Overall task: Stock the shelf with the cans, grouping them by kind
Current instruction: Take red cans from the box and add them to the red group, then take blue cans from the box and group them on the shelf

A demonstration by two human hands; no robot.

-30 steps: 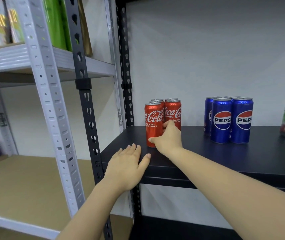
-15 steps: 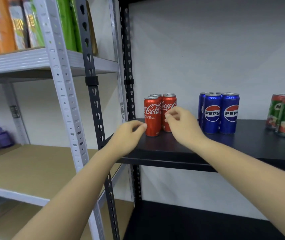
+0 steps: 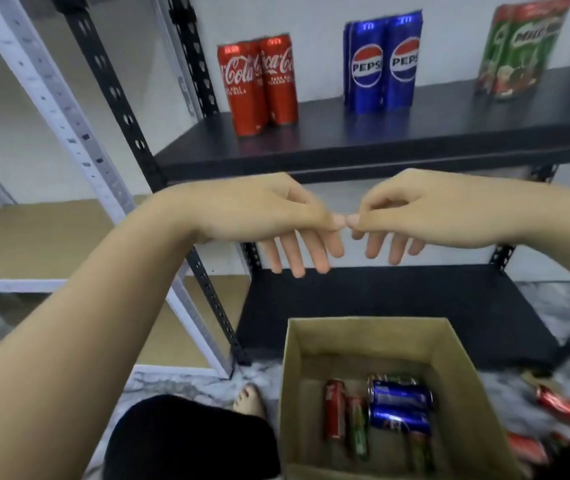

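On the black shelf (image 3: pixel 311 147) stand three groups of cans: red Coca-Cola cans (image 3: pixel 259 84) at the left, blue Pepsi cans (image 3: pixel 382 64) in the middle, green Milo cans (image 3: pixel 519 50) at the right. Below, an open cardboard box (image 3: pixel 373 337) on the floor holds several lying cans, red (image 3: pixel 334 412), blue (image 3: pixel 401 396) and green (image 3: pixel 358 427). My left hand (image 3: pixel 269 220) and my right hand (image 3: pixel 411 220) hang empty in front of the shelf edge, above the box, fingers relaxed and pointing down, thumb tips nearly touching.
A grey-white rack (image 3: pixel 69 109) with brown boards stands at the left. A lower black shelf (image 3: pixel 380 306) lies behind the box. More red cans (image 3: pixel 567 408) lie on the marbled floor at the right. My knee and bare foot (image 3: pixel 250 401) are left of the box.
Both hands have left the Coca-Cola cans and drawn back and down from the shelf. My view has dropped, so the box on the floor has come into sight.
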